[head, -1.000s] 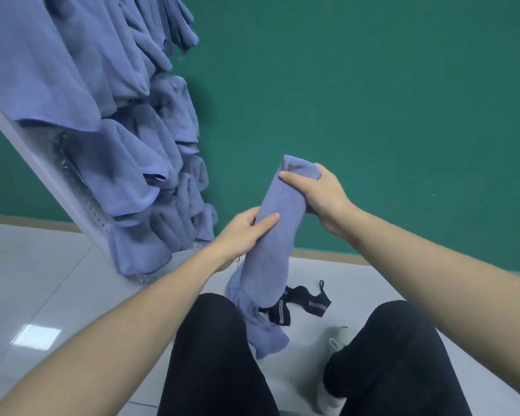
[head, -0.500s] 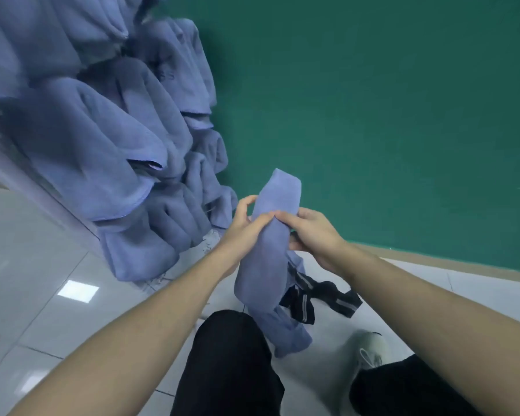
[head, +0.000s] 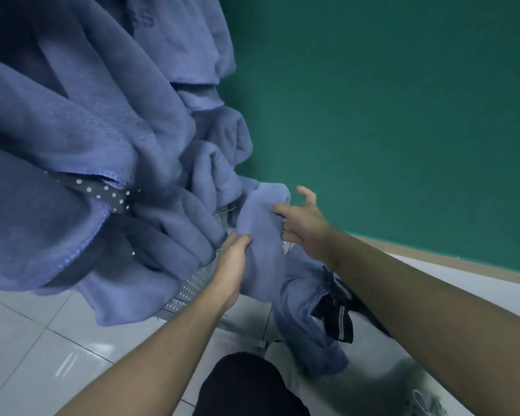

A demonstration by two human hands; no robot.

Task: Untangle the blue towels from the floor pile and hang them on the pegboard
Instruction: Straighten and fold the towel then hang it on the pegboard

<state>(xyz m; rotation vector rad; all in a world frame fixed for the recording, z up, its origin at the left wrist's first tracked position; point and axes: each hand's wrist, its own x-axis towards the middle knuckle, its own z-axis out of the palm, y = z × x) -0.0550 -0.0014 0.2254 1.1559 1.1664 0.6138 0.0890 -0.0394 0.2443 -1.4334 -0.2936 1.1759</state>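
Up close: left hand (head: 233,265) grips the blue towel (head: 261,235) low on its bunched body, thumb on the near face, fingers wrapped behind and out of sight. Right hand (head: 305,226) sits at the towel's upper right edge, forefinger across the cloth, the other fingers spread and lifted; whether it holds or only steadies, cannot tell.

Towel's long axis runs near upright, rounded top end tipped toward the pegboard (head: 192,283), tail trailing down and right to the floor (head: 57,340). Top end lies up and left of the left hand's grip, just beside the hung towels (head: 87,130), perhaps touching them.

Coming move, by my reckoning, turns on carrying that top end left and up onto a peg; the left hand is the nearer one to the board.

Hidden: no free peg visible, hung cloth covers nearly all the board, only a perforated strip shows low down. A dark strap (head: 333,316) lies against the tail; snagged or merely beside it, unclear. Right foreground is motion-blurred.
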